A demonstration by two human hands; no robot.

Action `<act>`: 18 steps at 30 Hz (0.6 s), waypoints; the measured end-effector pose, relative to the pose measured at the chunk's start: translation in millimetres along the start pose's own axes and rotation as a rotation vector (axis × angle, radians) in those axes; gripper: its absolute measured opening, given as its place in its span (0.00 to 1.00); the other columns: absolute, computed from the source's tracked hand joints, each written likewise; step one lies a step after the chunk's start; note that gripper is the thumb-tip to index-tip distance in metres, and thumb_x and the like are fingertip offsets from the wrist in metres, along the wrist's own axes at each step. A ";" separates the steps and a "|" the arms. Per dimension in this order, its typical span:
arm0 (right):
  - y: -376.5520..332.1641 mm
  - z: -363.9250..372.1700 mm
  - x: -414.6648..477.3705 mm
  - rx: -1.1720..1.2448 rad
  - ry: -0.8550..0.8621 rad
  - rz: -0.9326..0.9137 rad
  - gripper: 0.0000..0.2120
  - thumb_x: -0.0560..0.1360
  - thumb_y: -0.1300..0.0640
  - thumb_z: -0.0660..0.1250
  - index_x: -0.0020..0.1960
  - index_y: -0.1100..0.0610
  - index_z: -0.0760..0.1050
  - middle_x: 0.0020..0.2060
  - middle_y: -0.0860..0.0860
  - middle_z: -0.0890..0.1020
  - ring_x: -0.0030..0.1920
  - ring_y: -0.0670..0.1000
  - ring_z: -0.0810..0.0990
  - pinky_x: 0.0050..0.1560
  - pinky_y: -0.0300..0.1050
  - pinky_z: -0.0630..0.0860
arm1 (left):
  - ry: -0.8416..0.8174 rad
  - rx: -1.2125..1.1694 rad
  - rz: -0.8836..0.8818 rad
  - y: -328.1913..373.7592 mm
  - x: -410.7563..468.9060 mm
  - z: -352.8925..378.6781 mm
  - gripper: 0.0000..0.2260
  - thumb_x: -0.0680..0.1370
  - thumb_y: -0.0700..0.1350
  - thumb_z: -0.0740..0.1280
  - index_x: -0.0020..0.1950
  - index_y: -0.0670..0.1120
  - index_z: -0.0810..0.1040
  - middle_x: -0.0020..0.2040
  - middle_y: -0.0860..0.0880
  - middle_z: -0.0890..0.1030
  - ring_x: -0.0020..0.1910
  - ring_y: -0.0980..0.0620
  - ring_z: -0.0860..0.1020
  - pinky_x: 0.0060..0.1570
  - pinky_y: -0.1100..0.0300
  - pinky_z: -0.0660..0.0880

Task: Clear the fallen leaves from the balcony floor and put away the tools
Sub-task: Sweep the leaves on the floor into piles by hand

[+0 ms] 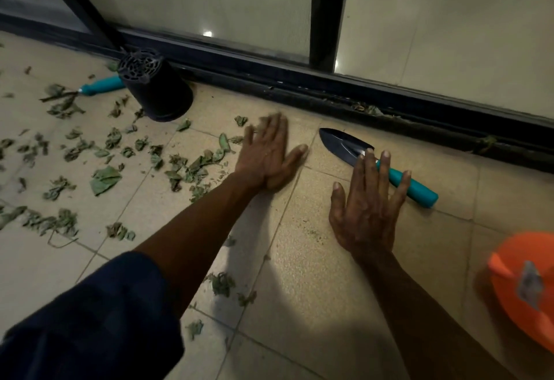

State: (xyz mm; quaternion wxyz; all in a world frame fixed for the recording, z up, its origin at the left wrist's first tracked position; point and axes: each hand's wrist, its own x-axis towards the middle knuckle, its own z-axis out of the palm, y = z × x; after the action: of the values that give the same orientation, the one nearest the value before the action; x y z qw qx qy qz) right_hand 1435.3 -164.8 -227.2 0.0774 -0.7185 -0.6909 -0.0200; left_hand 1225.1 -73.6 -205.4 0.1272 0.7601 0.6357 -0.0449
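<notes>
Left hand: palm down on the floor, fingers straight and slightly spread, tips blurred; sits at the right edge of the leaf scatter.
Right hand: palm down, fingers spread wide and straight; two fingertips lie over the neck of the trowel. Cannot tell if they touch it. Nothing pinched or gripped.
Leaves: dry green bits strewn loose across the tiles to the left, a few near the dark sleeve; no gathered pile visible.
Door track: leaf scraps lodged in the groove.
Trowel: flat on the tiles near the track, dark blade pointing left, teal handle to the right.
Second tool: teal handle, lying partly behind a tipped black pot; its head is hard to make out.
Orange container: at the right edge, blurred; contents unclear.
Progress: early, by my reading. Tiles around the hands look mostly bare; the bulk of the leaves is ungathered and both tools lie out.
Left to do: gather and remove the leaves, clear the track, stow the tools.
</notes>
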 end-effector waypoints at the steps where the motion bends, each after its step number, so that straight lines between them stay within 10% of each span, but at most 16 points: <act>1: 0.0 -0.2 -0.1 0.032 0.017 0.004 0.34 0.83 0.42 0.46 0.83 0.60 0.52 0.83 0.57 0.52 0.84 0.58 0.43 0.80 0.68 0.39 | 0.015 -0.045 -0.138 -7.6 -8.4 0.3 0.43 0.79 0.72 0.35 0.85 0.44 0.38 0.85 0.43 0.38 0.84 0.44 0.38 0.81 0.38 0.41; 4: 0.8 -1.9 -1.0 0.122 0.109 0.009 0.28 0.85 0.50 0.50 0.82 0.58 0.56 0.83 0.56 0.57 0.84 0.56 0.48 0.80 0.68 0.44 | 0.070 -0.105 -0.266 -0.3 -64.0 7.0 0.43 0.80 0.73 0.36 0.85 0.43 0.37 0.84 0.42 0.36 0.83 0.44 0.35 0.81 0.38 0.38; 11: 2.8 -0.1 -1.2 0.233 0.250 -0.004 0.26 0.83 0.61 0.60 0.80 0.57 0.63 0.79 0.54 0.66 0.82 0.55 0.57 0.80 0.68 0.48 | -0.090 0.134 0.539 71.8 -190.0 58.3 0.43 0.82 0.72 0.49 0.86 0.44 0.41 0.86 0.44 0.41 0.84 0.45 0.39 0.81 0.37 0.41; 18: 1.4 -3.8 -2.4 0.252 0.218 -0.078 0.23 0.84 0.53 0.56 0.78 0.57 0.65 0.77 0.56 0.68 0.82 0.56 0.58 0.80 0.67 0.47 | 0.005 0.031 -0.061 -5.4 -123.5 21.4 0.43 0.80 0.72 0.33 0.85 0.44 0.37 0.84 0.43 0.36 0.83 0.47 0.34 0.80 0.39 0.35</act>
State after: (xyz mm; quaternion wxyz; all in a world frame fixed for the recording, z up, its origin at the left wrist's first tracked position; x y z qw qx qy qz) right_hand 1436.8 -167.7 -223.9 0.2404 -0.6695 -0.7027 -0.0142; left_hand 1198.6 -196.0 -198.3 0.1124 0.7422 0.6583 -0.0569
